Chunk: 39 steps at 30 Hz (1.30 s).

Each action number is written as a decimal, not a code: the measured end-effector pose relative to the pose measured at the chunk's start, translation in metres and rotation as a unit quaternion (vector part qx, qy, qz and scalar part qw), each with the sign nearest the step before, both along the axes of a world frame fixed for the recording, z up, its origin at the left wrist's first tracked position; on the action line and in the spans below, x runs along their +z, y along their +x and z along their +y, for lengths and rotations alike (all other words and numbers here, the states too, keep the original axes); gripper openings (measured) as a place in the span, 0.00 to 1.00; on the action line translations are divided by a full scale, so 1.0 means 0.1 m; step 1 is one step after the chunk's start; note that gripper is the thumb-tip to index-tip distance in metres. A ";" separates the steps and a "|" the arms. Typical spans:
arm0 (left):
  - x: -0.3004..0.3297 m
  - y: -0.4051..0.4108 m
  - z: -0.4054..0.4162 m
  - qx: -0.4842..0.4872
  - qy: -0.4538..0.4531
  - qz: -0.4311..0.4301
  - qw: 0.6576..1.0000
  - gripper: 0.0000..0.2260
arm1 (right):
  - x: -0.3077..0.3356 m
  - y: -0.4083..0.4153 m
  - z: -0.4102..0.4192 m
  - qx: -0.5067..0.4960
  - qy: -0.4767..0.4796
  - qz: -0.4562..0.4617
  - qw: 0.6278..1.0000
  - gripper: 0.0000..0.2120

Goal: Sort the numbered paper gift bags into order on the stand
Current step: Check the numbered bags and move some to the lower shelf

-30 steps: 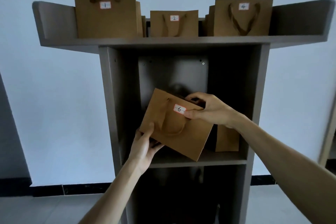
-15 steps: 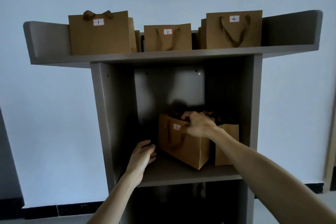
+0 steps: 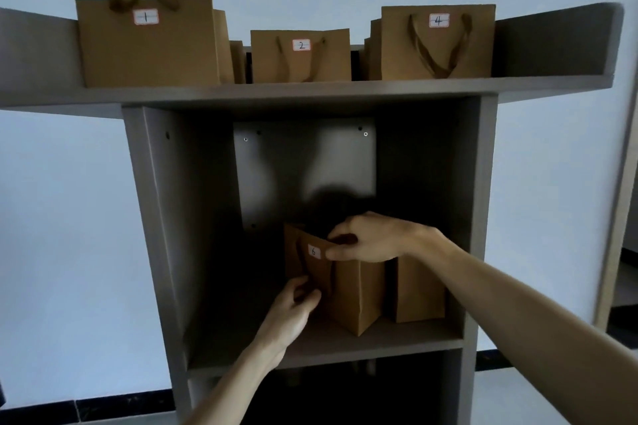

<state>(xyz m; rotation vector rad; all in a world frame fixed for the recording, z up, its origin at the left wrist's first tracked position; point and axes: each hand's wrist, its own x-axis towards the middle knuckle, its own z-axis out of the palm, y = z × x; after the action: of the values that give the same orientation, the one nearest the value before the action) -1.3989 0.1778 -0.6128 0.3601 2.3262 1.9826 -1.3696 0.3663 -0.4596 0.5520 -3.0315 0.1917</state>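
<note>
Grey stand point(image 3: 303, 93) against a pale wall; on its middle shelf I have bag 6 point(image 3: 340, 290) upright but turned askew, just left of another bag point(image 3: 419, 290). Right hand point(image 3: 371, 238) pinches its top edge, left hand point(image 3: 293, 307) curls round its lower corner. Twisting harder could crease the paper or nudge the neighbour over. Half a second ago the left hand lay flat on the shelf, off the bag

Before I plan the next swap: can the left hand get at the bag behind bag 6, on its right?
Probably not directly: bag 6 and the right hand sit between the left hand and that unlabelled bag.
</note>
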 end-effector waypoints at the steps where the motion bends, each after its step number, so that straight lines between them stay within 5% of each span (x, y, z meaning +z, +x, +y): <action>1: 0.01 -0.02 0.03 -0.004 -0.001 -0.002 1.000 0.18 | 0.01 0.00 0.04 -0.001 0.008 0.004 1.000 0.27; 6: 0.04 -0.10 0.19 -0.026 -0.011 -0.014 0.999 0.17 | 0.02 0.02 0.18 -0.006 -0.028 0.010 1.000 0.15; 18: 0.11 -0.16 0.46 -0.058 -0.025 -0.003 0.998 0.15 | -0.17 -0.07 0.44 -0.021 -0.033 0.064 0.997 0.17; 23: 0.15 -0.07 0.35 -0.025 -0.027 0.025 0.999 0.09 | -0.20 0.04 0.39 0.015 -0.054 0.162 0.985 0.14; 30: 0.24 0.39 -0.03 -0.024 0.005 0.105 0.994 0.08 | -0.38 0.49 0.18 0.094 -0.232 0.326 0.911 0.08; 39: 0.35 0.99 -0.48 -0.032 -0.082 0.249 0.965 0.07 | -0.20 1.15 -0.03 0.115 -0.331 0.427 0.834 0.07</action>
<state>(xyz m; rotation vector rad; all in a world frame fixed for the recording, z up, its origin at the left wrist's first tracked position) -1.2999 0.1300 -0.5778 1.0085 2.6898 1.8112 -1.2548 0.3635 -0.4793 0.6780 -1.8568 0.7353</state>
